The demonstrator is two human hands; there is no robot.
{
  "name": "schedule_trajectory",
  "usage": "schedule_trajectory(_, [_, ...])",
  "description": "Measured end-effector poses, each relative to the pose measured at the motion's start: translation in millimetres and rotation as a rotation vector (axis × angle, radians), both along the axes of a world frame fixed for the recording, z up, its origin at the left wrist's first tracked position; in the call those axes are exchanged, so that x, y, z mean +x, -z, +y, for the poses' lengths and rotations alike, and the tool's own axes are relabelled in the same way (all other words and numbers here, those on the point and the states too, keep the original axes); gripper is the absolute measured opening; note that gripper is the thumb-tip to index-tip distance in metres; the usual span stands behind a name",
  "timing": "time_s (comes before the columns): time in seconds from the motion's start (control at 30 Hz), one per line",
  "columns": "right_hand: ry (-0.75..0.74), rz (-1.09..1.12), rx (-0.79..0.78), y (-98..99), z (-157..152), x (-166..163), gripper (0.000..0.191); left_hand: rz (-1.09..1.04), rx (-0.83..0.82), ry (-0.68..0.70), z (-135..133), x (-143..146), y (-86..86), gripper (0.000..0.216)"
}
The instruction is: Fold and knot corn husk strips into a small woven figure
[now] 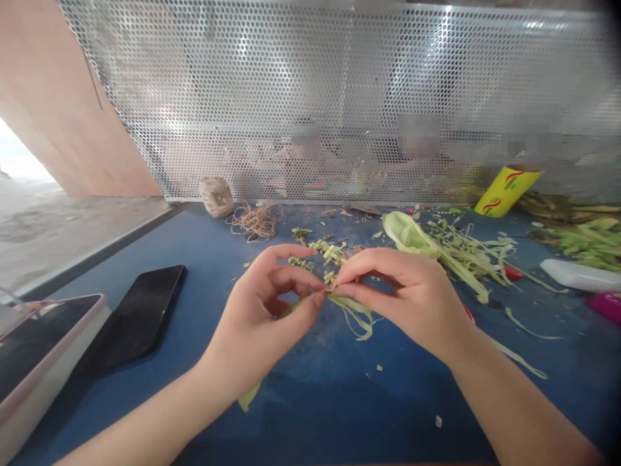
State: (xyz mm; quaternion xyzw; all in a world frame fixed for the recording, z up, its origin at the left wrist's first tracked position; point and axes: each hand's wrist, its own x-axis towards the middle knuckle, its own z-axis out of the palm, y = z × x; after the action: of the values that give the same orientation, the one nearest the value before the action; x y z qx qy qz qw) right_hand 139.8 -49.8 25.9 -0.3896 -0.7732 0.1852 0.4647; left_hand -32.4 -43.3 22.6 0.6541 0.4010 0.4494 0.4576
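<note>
So both hands are pinching right now: the left hand (276,294) has thumb and fingertips closed on a pale green leafy strip (352,305), and the right hand (402,285) nips it right beside that, fingertips nearly touching. The strip is out over the middle of the blue table (330,414), frayed ends dangling under the right thumb. A green tip (250,396) pokes out below the left hand, can't tell if it's the same piece

Just past the fingers there are some little greenish clusters (332,252), then a pale husk (410,234) next to a pile of shredded strips (470,249). Tangled twine (257,221) sits at the back near a perforated metal screen (339,77), with a yellow roll (508,189) tilted over on the right. Over on the left, a black phone (133,317) lies flat, well apart from the strip
</note>
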Motion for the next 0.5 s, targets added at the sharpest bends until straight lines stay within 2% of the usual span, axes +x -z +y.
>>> schedule_trajectory(0.13, [-0.06,0.165,-0.166,3.5,1,-5,0.005,-0.064,-0.1,0.072,1,1,-0.6,0.032])
schedule_trajectory(0.2, [-0.154,0.21,-0.231,5.9,3,-5,0.005,-0.099,-0.13,0.103,2,2,-1.3,0.032])
schedule_trajectory(0.33, [-0.267,0.149,-0.305,6.8,7,2,0.009,-0.123,-0.133,0.137,3,2,-2.2,0.033])
schedule_trajectory(0.4, [-0.266,0.077,-0.31,4.6,7,6,0.011,-0.105,-0.111,0.14,3,2,-1.9,0.033])
schedule_trajectory(0.5, [-0.157,-0.061,-0.218,1.4,4,9,0.008,0.004,0.013,0.089,1,1,0.9,0.032])
